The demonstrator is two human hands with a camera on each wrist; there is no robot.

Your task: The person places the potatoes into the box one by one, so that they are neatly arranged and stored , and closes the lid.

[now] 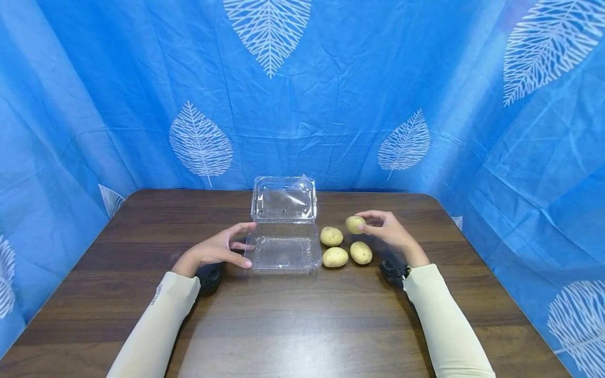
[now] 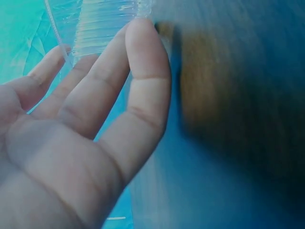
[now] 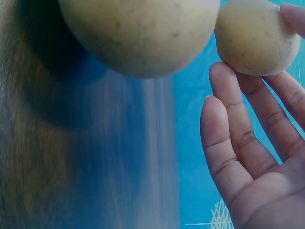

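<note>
At the left side of a clear plastic clamshell container (image 1: pixel 282 269) my left hand (image 1: pixel 218 249) rests with fingers and thumb spread, thumb at the near corner and a fingertip by the hinge. In the left wrist view, the relaxed fingers (image 2: pixel 150 90) reach the ridged wall. The lid (image 1: pixel 283 199) stands raised at the back. My right hand (image 1: pixel 389 231) pinches a potato (image 1: pixel 354 224) between thumb and fingers, over the table. Three more potatoes lie right of the container: one at the back (image 1: pixel 332 236), one in front (image 1: pixel 335 258), one farther right (image 1: pixel 361 253).
The brown wooden table (image 1: pixel 283 325) ends at a blue curtain (image 1: pixel 302 105) with white leaf prints, which also hangs along both sides. Each wrist carries a black device; the left device (image 1: pixel 210 278) sits close over the tabletop.
</note>
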